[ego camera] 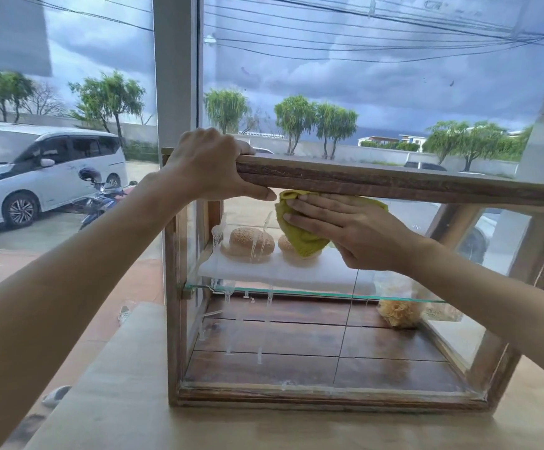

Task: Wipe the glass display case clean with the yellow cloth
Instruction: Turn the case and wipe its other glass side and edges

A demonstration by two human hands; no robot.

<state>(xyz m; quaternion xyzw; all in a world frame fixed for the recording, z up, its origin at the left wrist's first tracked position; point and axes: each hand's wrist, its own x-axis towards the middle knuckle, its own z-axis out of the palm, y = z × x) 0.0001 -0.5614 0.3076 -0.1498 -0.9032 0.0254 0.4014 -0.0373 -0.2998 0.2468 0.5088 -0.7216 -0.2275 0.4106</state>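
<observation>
A wooden-framed glass display case [361, 185] stands on a pale table in front of me. My left hand [209, 164] grips the left end of its top wooden rail, fingers curled over the top and thumb under it. My right hand [348, 232] lies flat with straight fingers on the yellow cloth [299, 238], pressing it against the upper part of the front glass just below the rail. White streaks of liquid run down the left part of the glass [257, 241].
Inside the case two sesame buns [247, 240] sit on a white board on a glass shelf [329, 295], and a pale crumbly item [400, 315] lies at the right. The pale table [264, 430] meets a large window behind the case.
</observation>
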